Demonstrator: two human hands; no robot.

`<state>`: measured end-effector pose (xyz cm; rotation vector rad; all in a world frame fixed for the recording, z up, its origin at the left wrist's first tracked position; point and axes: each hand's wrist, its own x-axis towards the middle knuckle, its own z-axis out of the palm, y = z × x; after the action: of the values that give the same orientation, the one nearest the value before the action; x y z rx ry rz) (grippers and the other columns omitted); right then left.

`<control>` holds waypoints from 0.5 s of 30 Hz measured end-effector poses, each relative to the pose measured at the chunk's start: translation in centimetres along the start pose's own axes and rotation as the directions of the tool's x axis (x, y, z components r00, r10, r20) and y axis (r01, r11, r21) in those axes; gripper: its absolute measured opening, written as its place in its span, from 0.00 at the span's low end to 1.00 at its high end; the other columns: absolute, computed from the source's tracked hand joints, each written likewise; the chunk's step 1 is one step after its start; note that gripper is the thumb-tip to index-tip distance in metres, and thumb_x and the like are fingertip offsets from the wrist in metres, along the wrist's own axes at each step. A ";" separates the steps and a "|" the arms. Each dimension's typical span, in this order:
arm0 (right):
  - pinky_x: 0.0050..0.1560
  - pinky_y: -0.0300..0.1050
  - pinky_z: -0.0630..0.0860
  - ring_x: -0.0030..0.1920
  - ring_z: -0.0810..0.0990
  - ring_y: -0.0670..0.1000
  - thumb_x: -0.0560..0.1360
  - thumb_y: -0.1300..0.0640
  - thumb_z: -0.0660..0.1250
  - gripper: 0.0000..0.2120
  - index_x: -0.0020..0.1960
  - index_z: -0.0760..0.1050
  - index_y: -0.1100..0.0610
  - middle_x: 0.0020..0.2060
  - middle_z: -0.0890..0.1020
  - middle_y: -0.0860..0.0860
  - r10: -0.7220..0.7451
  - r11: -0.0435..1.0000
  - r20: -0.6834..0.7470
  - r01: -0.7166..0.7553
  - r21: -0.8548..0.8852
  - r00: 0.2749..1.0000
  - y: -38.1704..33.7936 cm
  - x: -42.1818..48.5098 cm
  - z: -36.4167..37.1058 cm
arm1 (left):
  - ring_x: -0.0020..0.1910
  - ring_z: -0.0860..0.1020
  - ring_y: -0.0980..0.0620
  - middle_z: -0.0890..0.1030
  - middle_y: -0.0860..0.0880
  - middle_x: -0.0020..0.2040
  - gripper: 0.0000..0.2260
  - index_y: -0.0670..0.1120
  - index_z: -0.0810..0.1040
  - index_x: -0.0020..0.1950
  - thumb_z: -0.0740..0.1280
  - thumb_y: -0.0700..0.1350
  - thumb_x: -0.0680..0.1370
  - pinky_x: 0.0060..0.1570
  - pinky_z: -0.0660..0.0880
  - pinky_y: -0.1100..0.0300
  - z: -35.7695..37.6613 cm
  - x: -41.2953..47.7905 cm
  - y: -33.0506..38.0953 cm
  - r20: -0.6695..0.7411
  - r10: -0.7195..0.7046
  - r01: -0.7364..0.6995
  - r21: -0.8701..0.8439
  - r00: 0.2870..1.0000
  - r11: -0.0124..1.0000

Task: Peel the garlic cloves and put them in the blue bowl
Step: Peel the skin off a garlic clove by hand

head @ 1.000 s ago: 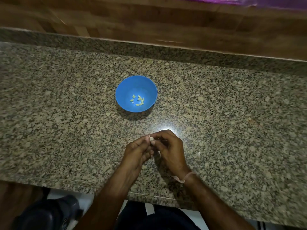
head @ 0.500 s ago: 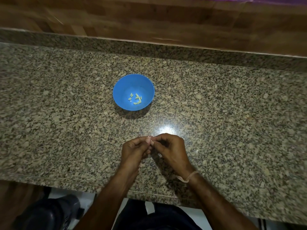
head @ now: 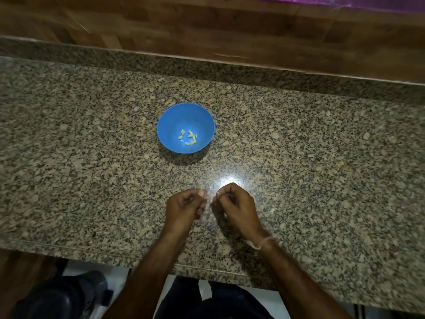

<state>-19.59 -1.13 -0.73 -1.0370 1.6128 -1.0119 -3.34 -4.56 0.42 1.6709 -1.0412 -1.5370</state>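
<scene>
Near the front edge of the granite counter (head: 92, 157), at about 6 o'clock from the blue bowl (head: 170, 120), I see the left hand (head: 184, 206) and right hand (head: 234, 203) now parted by a narrow gap. Half a second ago their fingertips met on a garlic clove. Both hands keep their fingers curled inward, but blur stops me telling which one pinches the clove or a scrap of skin. I read the pull-apart as skin coming away, so this clove looks nearly ready to travel toward 12 o'clock, into the bowl, where several peeled cloves (head: 188, 137) already lie.
</scene>
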 end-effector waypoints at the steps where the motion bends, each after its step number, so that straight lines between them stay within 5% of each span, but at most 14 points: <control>1: 0.49 0.55 0.81 0.45 0.84 0.55 0.80 0.62 0.69 0.04 0.47 0.80 0.55 0.41 0.85 0.52 0.005 1.000 -0.015 -0.005 -0.017 1.000 0.5 -0.1 -0.1 | 0.38 0.83 0.56 0.86 0.51 0.39 0.05 0.46 0.87 0.50 0.73 0.47 0.80 0.41 0.78 0.63 -0.3 0.4 -0.2 -0.038 0.150 -0.141 0.179 0.988 0.974; 4: 0.48 0.54 0.81 0.43 0.84 0.55 0.79 0.62 0.70 0.04 0.46 0.79 0.56 0.40 0.85 0.52 0.002 0.997 0.001 -0.002 -0.072 1.000 1.3 -0.5 -0.2 | 0.44 0.81 0.53 0.83 0.53 0.44 0.02 0.48 0.86 0.51 0.74 0.45 0.79 0.44 0.76 0.59 -1.2 2.0 -0.8 0.031 0.472 -0.407 0.560 0.881 0.722; 9: 0.52 0.56 0.84 0.45 0.86 0.53 0.76 0.58 0.72 0.02 0.46 0.83 0.54 0.42 0.87 0.49 0.015 0.997 0.052 -0.012 -0.071 0.999 1.7 -0.2 -0.1 | 0.54 0.77 0.48 0.76 0.49 0.57 0.17 0.46 0.81 0.64 0.76 0.39 0.76 0.49 0.72 0.59 -1.0 2.7 -1.6 0.094 0.490 -0.406 0.702 0.867 0.584; 12: 0.52 0.58 0.84 0.43 0.86 0.59 0.78 0.59 0.74 0.05 0.49 0.85 0.61 0.42 0.87 0.59 0.101 0.986 0.110 -0.114 0.122 0.989 1.5 -0.3 -0.1 | 0.56 0.76 0.54 0.76 0.53 0.57 0.12 0.50 0.81 0.60 0.74 0.41 0.78 0.49 0.74 0.58 -0.6 0.3 -1.6 0.010 0.544 -0.442 0.596 0.839 0.671; 15: 0.50 0.58 0.79 0.43 0.80 0.60 0.79 0.60 0.75 0.11 0.53 0.83 0.69 0.41 0.83 0.68 0.185 0.878 0.220 -0.262 0.400 0.958 1.5 -0.7 0.4 | 0.50 0.83 0.55 0.84 0.55 0.50 0.08 0.54 0.84 0.52 0.72 0.41 0.80 0.47 0.82 0.51 0.4 -1.8 -1.8 0.023 0.358 -0.352 0.261 0.933 0.899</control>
<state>-19.34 -0.04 -2.04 -0.6051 1.2550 -1.0229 -3.50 -2.09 -0.35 1.5526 -1.4963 -1.1759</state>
